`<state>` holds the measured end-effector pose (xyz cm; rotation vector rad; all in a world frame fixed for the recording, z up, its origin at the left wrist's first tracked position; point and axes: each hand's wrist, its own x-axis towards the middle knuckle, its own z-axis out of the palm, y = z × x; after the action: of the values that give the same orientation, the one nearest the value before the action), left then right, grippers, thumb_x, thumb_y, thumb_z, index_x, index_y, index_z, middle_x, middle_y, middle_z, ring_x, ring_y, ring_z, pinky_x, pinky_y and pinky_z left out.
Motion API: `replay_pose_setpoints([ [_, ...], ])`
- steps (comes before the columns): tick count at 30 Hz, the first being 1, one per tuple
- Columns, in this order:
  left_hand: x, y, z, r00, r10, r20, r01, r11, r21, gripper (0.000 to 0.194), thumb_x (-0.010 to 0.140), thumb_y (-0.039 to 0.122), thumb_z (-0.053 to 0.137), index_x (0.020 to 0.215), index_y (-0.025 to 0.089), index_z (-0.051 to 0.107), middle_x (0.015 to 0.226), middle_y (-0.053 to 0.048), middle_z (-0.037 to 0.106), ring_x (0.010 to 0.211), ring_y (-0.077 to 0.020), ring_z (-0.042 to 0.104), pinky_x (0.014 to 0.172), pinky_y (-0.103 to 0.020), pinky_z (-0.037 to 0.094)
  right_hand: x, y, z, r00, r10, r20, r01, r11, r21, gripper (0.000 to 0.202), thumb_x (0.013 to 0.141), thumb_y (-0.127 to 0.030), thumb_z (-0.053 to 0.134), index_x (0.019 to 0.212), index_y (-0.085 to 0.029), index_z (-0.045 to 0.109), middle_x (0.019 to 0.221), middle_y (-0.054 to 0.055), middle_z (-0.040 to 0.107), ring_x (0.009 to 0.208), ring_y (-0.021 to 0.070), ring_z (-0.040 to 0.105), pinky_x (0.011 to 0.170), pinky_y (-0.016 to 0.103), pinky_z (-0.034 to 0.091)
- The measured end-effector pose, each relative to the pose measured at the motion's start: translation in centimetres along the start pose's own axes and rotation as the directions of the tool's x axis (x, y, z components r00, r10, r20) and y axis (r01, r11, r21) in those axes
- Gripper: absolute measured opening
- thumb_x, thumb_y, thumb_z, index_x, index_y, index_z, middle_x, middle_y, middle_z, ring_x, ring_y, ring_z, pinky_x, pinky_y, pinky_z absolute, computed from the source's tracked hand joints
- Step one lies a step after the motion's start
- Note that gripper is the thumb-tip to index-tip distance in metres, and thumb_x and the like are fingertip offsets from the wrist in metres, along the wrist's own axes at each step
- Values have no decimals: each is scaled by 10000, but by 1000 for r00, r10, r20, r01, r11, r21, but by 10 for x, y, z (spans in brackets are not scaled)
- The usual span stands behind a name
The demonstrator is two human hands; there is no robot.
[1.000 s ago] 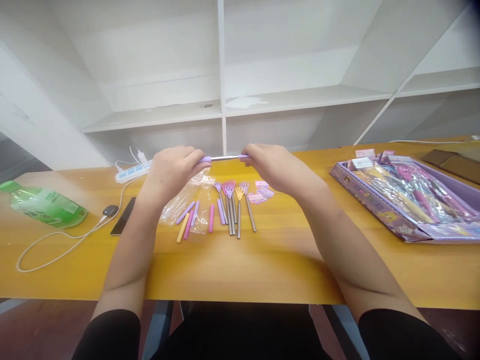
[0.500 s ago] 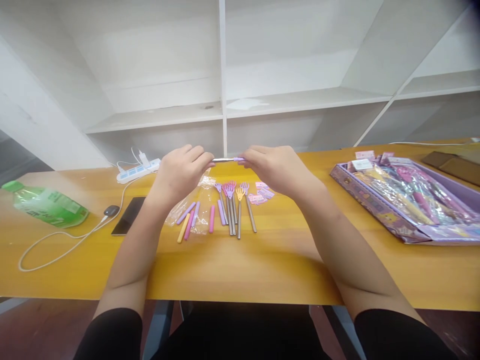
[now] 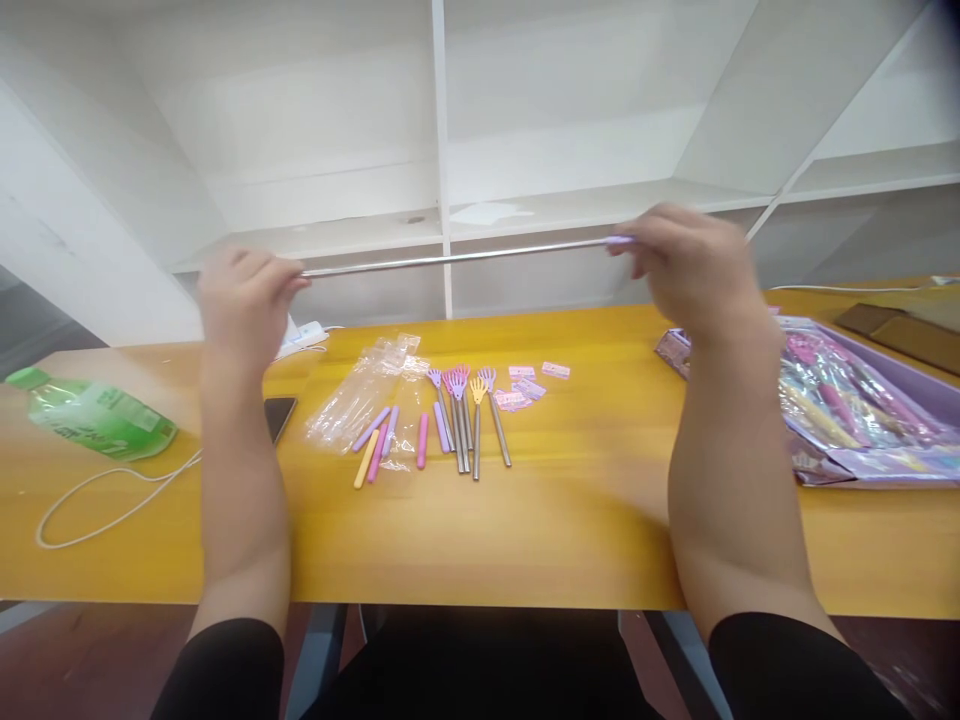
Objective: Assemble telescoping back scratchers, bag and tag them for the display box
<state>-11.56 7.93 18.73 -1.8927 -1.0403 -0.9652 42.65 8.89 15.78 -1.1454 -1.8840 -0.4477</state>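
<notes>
A telescopic back scratcher is stretched out long above the table, its thin metal rod spanning between my hands. My left hand is closed round the rod's left end. My right hand grips the other end, where a bit of purple shows; the rest of that end is hidden in the fingers. Below lie several short back scratchers with purple, pink and yellow claw heads. Several coloured handle sleeves lie left of them, near clear plastic bags. Small printed cards rest to the right.
On the right stands a purple display box of packaged scratchers. A green bottle lies at the left, with a white cable, a phone and a power strip nearby. White shelving rises behind the table.
My hands have moved far apart and upward, and the rod between them has lengthened from short to long. My forearms now cover part of the display box and power strip.
</notes>
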Motion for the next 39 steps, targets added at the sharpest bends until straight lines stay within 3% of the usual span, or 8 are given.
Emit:
replay_pose_setpoints([
  [2,-5,-28,-8,991,-108,-77,103,993,-60,637,1025,846,486,822,277,688,812,-23,728,853,-244,501,865,-468,414,-3,31,-13,986,156,-52,-157,987,-22,345,947,-45,497,976,-229,788,1012,98,794,721,143,648,751,311,503],
  [4,-10,-44,-15,981,-183,-59,175,977,-126,617,985,855,540,798,288,695,827,-19,735,877,-260,516,928,-506,409,-8,55,-24,958,253,-136,-260,965,-41,398,894,-14,451,949,-216,789,1034,139,798,701,147,666,734,327,504],
  [7,-12,-43,-21,975,-221,-19,215,965,-148,568,975,824,577,798,297,695,818,-32,708,881,-276,507,930,-513,385,-17,69,-35,931,297,-213,-313,949,-44,432,886,-18,421,967,-198,806,1012,163,803,691,162,701,739,357,505],
  [15,-6,-11,-25,964,-259,-62,259,966,-8,514,1034,771,531,991,294,717,902,-31,634,934,-247,466,907,-466,304,-24,51,-46,924,269,-272,-253,963,90,384,1054,-244,481,1233,-231,820,1056,167,804,620,185,710,587,335,461],
  [22,-9,-20,-28,923,-266,-280,286,958,32,527,912,779,727,976,256,706,928,-8,741,944,-240,537,949,-467,374,-20,55,-44,904,239,-355,-261,965,-14,381,1100,-273,466,1305,-226,784,1046,177,798,605,166,675,528,314,450],
  [28,-11,-28,-28,913,-250,-323,276,960,39,589,886,830,722,943,245,692,960,-39,771,999,-281,563,967,-486,418,-23,60,-41,905,228,-358,-253,967,-24,427,1162,-446,395,1345,-281,743,1104,190,774,608,183,657,568,350,448],
  [34,-11,-33,-22,913,-244,-327,269,962,34,652,859,887,695,923,239,676,933,-27,781,953,-264,587,959,-476,425,-14,54,-41,878,388,-279,-437,889,-139,349,1134,-267,464,1381,-225,706,1091,220,784,630,193,717,600,366,452],
  [39,-9,-27,-24,906,-241,-349,253,967,-13,664,847,885,703,844,225,627,815,-35,668,868,-221,493,901,-455,400,-13,52,-40,884,372,-283,-426,891,-159,380,1073,-143,510,1390,-208,710,1190,211,785,618,160,692,586,355,454],
])
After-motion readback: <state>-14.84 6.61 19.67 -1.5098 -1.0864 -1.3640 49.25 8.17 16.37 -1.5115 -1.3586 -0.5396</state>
